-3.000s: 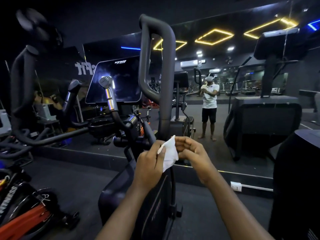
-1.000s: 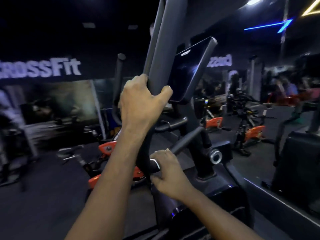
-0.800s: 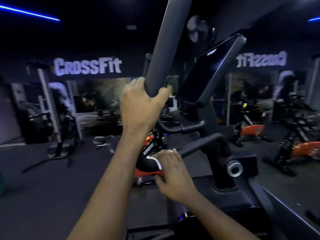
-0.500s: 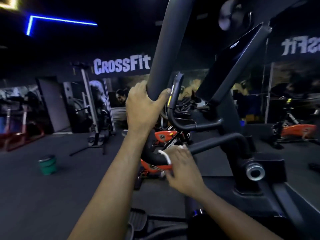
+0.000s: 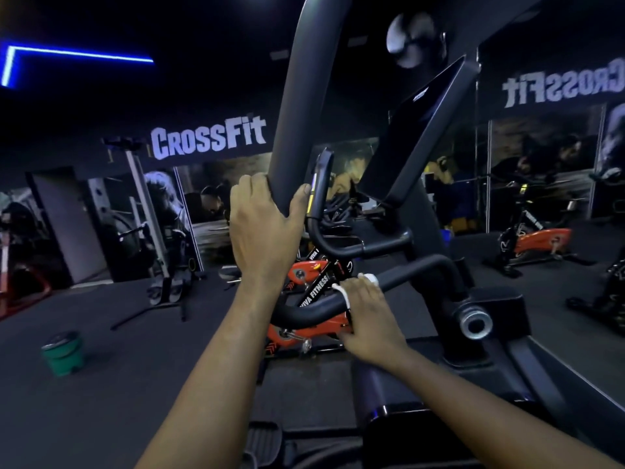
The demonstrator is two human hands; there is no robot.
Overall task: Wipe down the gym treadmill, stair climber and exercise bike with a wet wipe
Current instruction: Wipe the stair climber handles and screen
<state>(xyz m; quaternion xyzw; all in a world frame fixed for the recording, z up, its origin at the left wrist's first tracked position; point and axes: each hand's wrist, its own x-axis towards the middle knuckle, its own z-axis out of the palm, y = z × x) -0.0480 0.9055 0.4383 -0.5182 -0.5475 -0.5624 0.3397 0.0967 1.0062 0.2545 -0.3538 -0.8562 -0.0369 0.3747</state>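
Head view: left hand (image 5: 262,225) grips the upright bar (image 5: 297,113); right hand (image 5: 367,316) clasps the wipe (image 5: 343,296) around the curved lower handle (image 5: 304,311). Likely step: wiping this handle. The next move calls for sliding the wipe along it under steady pressure.

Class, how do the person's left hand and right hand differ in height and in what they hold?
The left hand is higher, gripping the thick upright grey bar; the right hand is lower, on the thinner curved black bar. The left hand grips bare; the right hand holds a white wet wipe against its bar. Both curl round bars.
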